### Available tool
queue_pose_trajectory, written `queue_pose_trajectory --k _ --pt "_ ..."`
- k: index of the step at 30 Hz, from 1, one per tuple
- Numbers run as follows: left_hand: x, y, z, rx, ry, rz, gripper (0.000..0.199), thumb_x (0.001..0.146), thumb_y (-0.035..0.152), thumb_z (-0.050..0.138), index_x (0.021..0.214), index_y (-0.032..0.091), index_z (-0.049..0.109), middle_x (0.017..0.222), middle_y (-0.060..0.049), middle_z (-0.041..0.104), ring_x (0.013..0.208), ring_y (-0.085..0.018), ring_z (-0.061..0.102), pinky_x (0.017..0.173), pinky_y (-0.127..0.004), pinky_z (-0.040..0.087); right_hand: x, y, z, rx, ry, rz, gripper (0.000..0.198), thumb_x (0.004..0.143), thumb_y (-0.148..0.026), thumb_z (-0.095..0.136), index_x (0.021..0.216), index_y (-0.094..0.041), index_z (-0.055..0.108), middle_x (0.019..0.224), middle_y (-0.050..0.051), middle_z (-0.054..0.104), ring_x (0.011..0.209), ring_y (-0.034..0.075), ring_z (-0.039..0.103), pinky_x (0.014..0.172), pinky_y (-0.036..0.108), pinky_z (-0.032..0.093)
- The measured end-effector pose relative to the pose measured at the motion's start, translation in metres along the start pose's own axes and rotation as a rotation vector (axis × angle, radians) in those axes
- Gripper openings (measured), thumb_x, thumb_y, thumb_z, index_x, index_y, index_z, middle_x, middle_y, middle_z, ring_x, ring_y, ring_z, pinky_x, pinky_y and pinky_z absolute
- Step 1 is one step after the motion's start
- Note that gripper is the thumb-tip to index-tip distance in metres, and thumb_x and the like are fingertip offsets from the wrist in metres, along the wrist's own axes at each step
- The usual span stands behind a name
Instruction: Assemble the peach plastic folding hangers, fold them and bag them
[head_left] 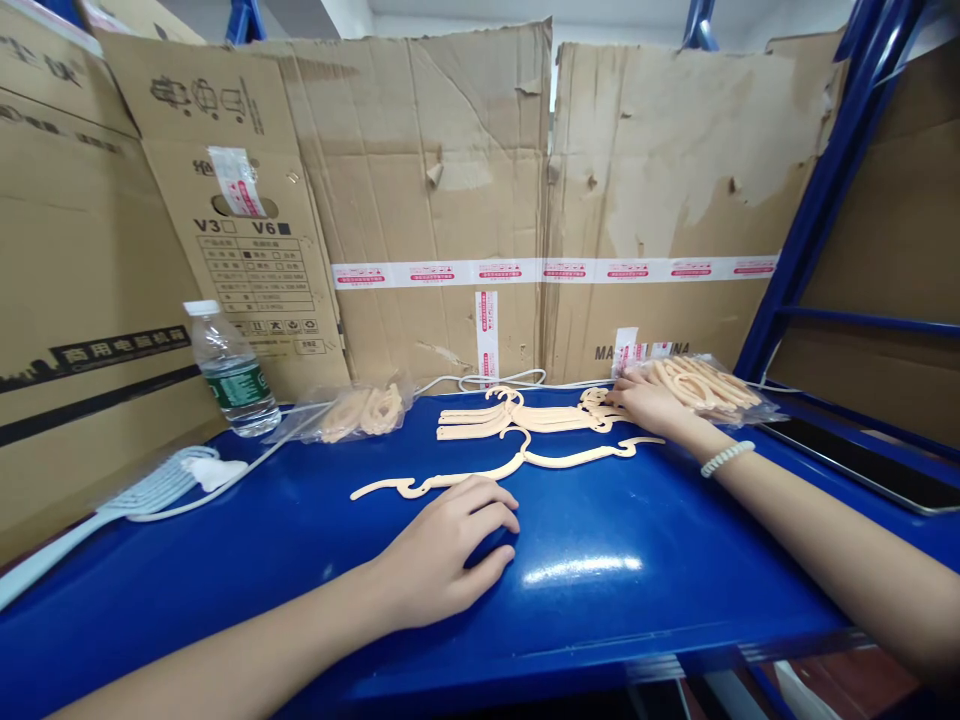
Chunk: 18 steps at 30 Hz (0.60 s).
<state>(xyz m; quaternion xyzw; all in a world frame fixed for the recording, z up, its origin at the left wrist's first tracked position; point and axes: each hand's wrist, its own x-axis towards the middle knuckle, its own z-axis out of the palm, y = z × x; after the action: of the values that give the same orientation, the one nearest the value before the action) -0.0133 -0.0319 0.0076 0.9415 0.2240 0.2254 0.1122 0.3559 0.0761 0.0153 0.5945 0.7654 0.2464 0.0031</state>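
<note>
Just on the near side of the spread hanger [523, 457], the left hand [457, 550] rests palm down, half open and empty, its fingers loosely bent and its thumb standing apart from them. The hanger itself lies flat on the blue worktop [600, 610], pale orange, with its two arms reaching out to either side and its hook turned to the far side. Well to the left of the hanger, a light-blue slatted paddle [154, 487] lies beside a crumpled white piece [214, 472]; well to its right is a dark flat device [870, 465]. A beaded bracelet [727, 458] circles the right wrist, off the hanger's right end. Beyond that end the right hand [649, 402] reaches in between a stack of hangers [480, 420], which lies directly behind the spread one, and a clear bag of hangers [705, 388]; its fingertips are partly hidden, so I cannot tell how far they are closed or whether they grip anything. Behind the hanger and to its left are a second bag [364, 414] and a water bottle [236, 375]. Farthest beyond it, a white cable [525, 378] runs along the foot of taped cardboard [435, 200].
</note>
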Motion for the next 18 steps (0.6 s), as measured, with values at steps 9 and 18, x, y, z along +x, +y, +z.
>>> queue_pose_trajectory --k 9,18 --pt "-0.002 -0.001 0.0 -0.022 0.011 0.019 0.016 0.086 0.019 0.052 0.1 0.02 0.06 0.113 -0.007 0.06 0.107 -0.02 0.054 0.097 -0.034 0.043 0.0 0.004 0.009 0.002 0.076 -0.04 0.024 0.087 -0.016 0.049 0.093 -0.017 0.072 0.093 0.013 0.066 0.097 0.028 0.051 0.075 0.036 0.03" --pt "-0.001 0.0 0.0 -0.028 0.008 0.028 0.016 0.087 0.018 0.052 0.1 0.019 0.06 0.112 -0.007 0.06 0.107 -0.019 0.054 0.096 -0.033 0.043 0.0 0.008 0.011 0.108 0.207 0.028 0.027 0.086 -0.013 0.046 0.087 -0.017 0.073 0.091 0.012 0.066 0.093 0.028 0.051 0.078 0.038 0.032"
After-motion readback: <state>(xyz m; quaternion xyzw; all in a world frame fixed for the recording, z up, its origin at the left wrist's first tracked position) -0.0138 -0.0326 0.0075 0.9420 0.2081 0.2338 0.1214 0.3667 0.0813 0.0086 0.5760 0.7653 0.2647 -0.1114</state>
